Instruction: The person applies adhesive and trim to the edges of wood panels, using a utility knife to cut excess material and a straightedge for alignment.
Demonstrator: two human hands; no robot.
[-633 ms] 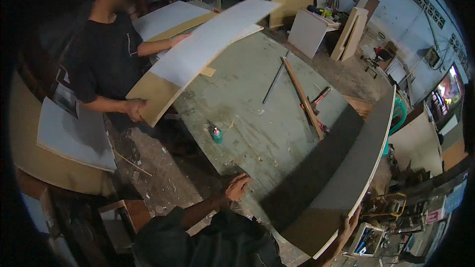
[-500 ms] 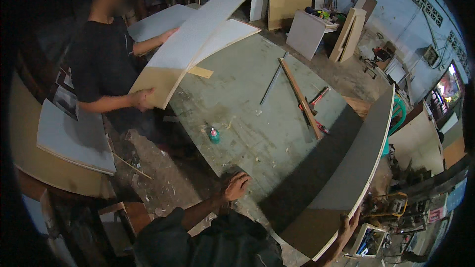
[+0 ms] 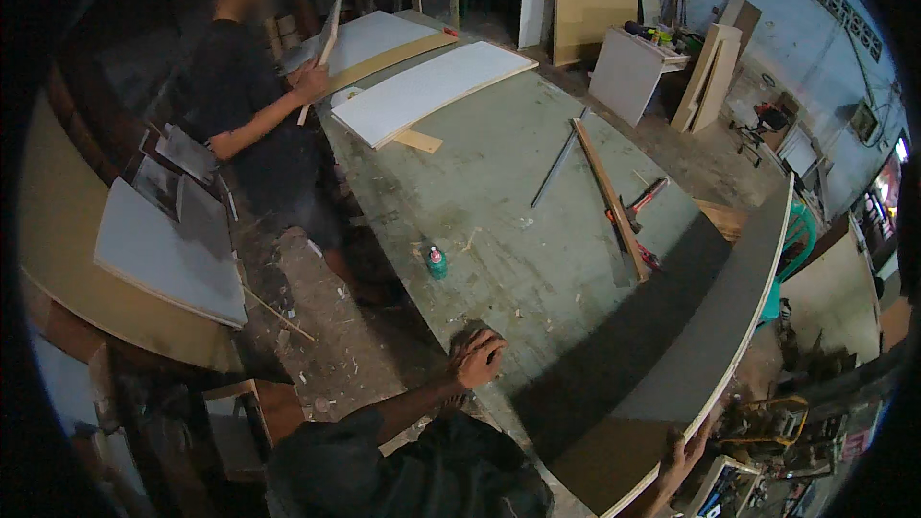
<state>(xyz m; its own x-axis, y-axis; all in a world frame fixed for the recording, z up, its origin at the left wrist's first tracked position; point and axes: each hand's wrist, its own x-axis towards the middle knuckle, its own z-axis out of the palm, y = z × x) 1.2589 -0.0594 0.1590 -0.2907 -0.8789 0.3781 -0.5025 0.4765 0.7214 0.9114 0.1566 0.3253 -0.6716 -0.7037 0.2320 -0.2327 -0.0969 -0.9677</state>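
Note:
My right hand (image 3: 683,456) grips the lower right edge of a long board (image 3: 672,364), which stands on edge along the right side of the workbench (image 3: 499,249). Its face is grey with a tan end, and part of my fingers is hidden behind it. At the bench's near edge rests my left hand (image 3: 478,359), closed with curled fingers; whatever may be inside them is hidden. A small green bottle (image 3: 436,263) with a red and white cap stands beyond it. Farther off lie a wooden strip (image 3: 609,197), a metal bar (image 3: 556,169) and a red-handled tool (image 3: 648,197).
At the far left a co-worker (image 3: 254,96) holds a thin panel (image 3: 324,58) on edge. A white panel (image 3: 432,91) lies on the bench's far end. More boards (image 3: 173,254) are stacked at left. A green chair (image 3: 791,245) stands behind my board.
The co-worker has drawn the large panel back and turned it edge-on, uncovering the white panel on the bench. My view has shifted slightly; my hands keep their places.

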